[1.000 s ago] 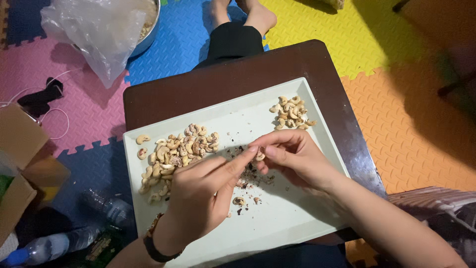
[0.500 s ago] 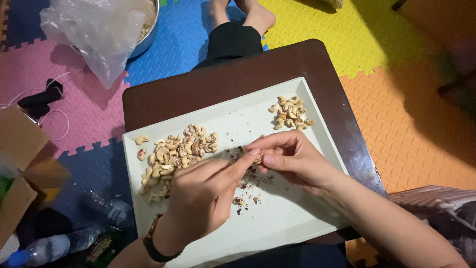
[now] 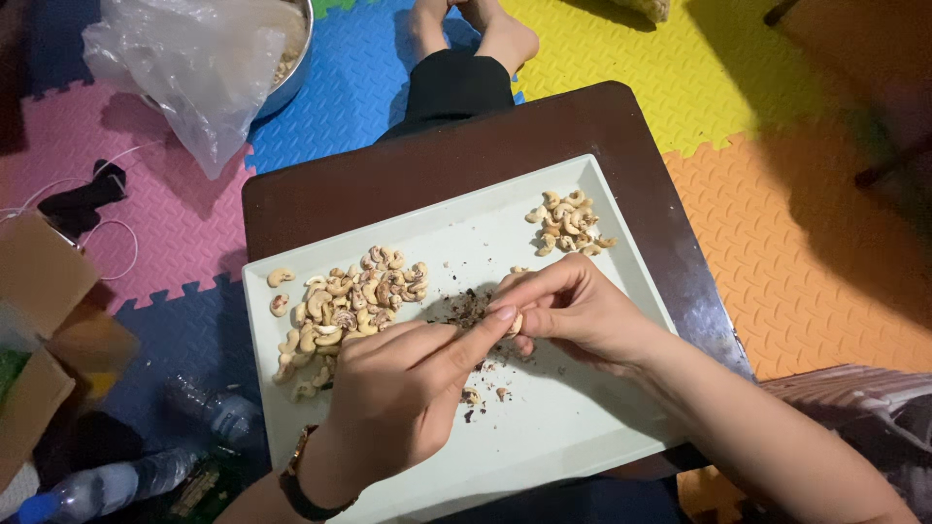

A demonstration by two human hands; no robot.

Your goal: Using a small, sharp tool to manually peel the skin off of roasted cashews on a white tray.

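A pale rectangular tray (image 3: 582, 427) lies on a small dark brown table (image 3: 388, 175). Over its middle, my left hand (image 3: 398, 388) and my right hand (image 3: 573, 311) meet, both pinching one cashew nut (image 3: 515, 322) between their fingertips. A big heap of cashews (image 3: 349, 301) lies at the tray's left. A smaller heap of cashews (image 3: 568, 221) sits at the far right corner. Dark skin flakes (image 3: 471, 309) are scattered under the hands.
Coloured foam mats (image 3: 777, 233) cover the floor. A metal bowl (image 3: 291, 68) with a crumpled clear plastic bag (image 3: 194, 68) stands at the far left. A cardboard box (image 3: 49, 320) and plastic bottles (image 3: 126, 475) lie at the left. Bare feet (image 3: 476, 29) show beyond the table.
Both hands stay together over the tray's middle; the fingers have shifted slightly on the nut.
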